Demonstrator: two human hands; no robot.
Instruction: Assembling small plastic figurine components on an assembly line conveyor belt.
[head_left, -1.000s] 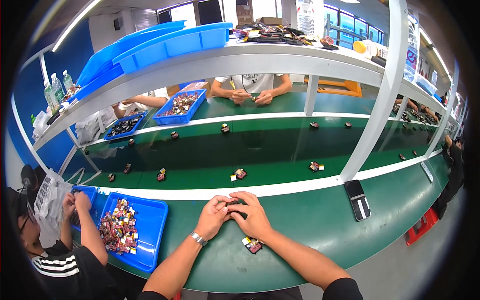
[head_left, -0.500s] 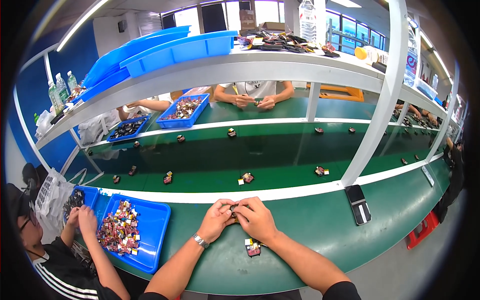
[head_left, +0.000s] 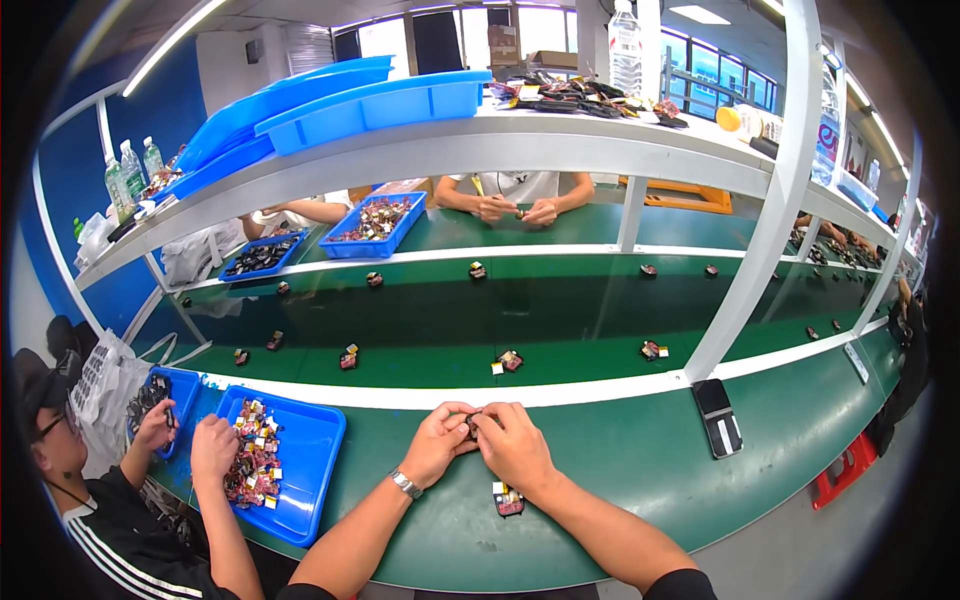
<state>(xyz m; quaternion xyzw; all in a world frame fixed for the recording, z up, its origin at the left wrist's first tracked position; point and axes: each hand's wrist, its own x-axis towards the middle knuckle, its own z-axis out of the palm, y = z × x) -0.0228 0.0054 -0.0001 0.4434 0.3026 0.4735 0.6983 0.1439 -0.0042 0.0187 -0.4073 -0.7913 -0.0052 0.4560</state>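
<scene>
Left hand (head_left: 438, 445) half curled, thumb and fingers pinched on a small dark electronic assembly (head_left: 472, 428). Right hand (head_left: 515, 448) meets it, bent fingertips on the same piece, palm down. Assembly sits between the two sets of fingertips, mostly covered, so its exact face and tilt can't be told. Metal-band watch (head_left: 407, 484) on left wrist.

Just below the right hand, near its forearm: a red-and-black module with white and yellow tabs (head_left: 508, 498), flat on the green worktop (head_left: 450, 545). Left of the left hand, well apart: blue tray (head_left: 315, 470), similar modules heaped in its left part. A co-worker's hand (head_left: 213, 452) is at that heap, fingers partly hidden.

Ahead of both hands: white rail (head_left: 450, 394), then a green strip (head_left: 430, 358) with modules spaced out along it. Right of the right hand, well apart, near the rail: black rectangular case with a pale strip (head_left: 717, 418).
</scene>
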